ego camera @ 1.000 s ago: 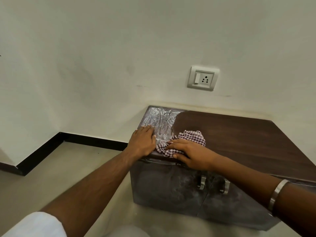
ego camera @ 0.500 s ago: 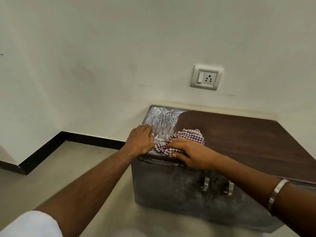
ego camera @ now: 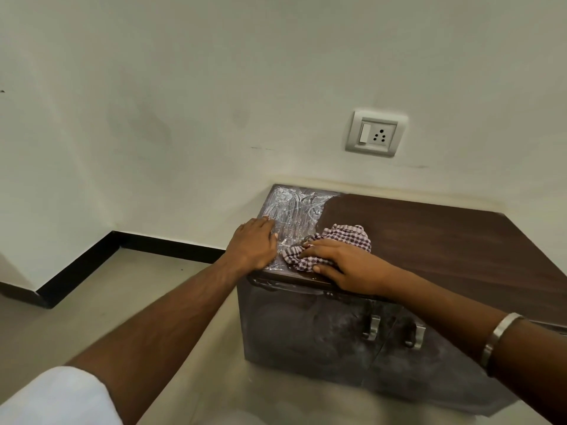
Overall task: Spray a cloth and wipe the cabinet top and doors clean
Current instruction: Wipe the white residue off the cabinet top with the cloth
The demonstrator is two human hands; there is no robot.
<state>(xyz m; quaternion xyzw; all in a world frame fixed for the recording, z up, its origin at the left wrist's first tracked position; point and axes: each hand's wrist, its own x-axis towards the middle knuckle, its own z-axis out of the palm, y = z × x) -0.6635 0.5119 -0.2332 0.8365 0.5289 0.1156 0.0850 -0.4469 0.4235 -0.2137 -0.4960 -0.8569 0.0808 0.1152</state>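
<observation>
- Right hand (ego camera: 343, 268) laid flat over the checked cloth (ego camera: 334, 243), fingers spread and pressing it down on the cabinet top (ego camera: 445, 240), just right of centre frame, at the border between the streaky patch (ego camera: 294, 210) and the dry brown wood.
- Left hand (ego camera: 254, 243) resting palm-down on the left front corner of the top, fingers straight and close together, gripping nothing, touching the wet streaks.
- Spray bottle nowhere in view.
- Risk, judged: smearing rather than lifting the film, given the bunched cloth and the small area under the palm; likely to leave streaks unless refolded.
- Risk, judged: left hand sliding on the slick corner while bracing, or printing fresh marks on a part already wiped.
- Risk, judged: cloth slipping over the front edge, since a fold lies close to the lip beside the thumb.
- Risk, judged: doors (ego camera: 306, 342) forgotten; dusty grey blotches showing on both, around the two metal handles (ego camera: 371, 328), lower centre of frame.
- Wall socket (ego camera: 376, 133) above, well apart from the wet patch; little threat there.
- Against the earlier frames: both hands in nearly the same spots, cloth much the same bunched shape, streaky patch no larger; mostly a small shift of the camera, with the socket sitting a little differently in frame.
</observation>
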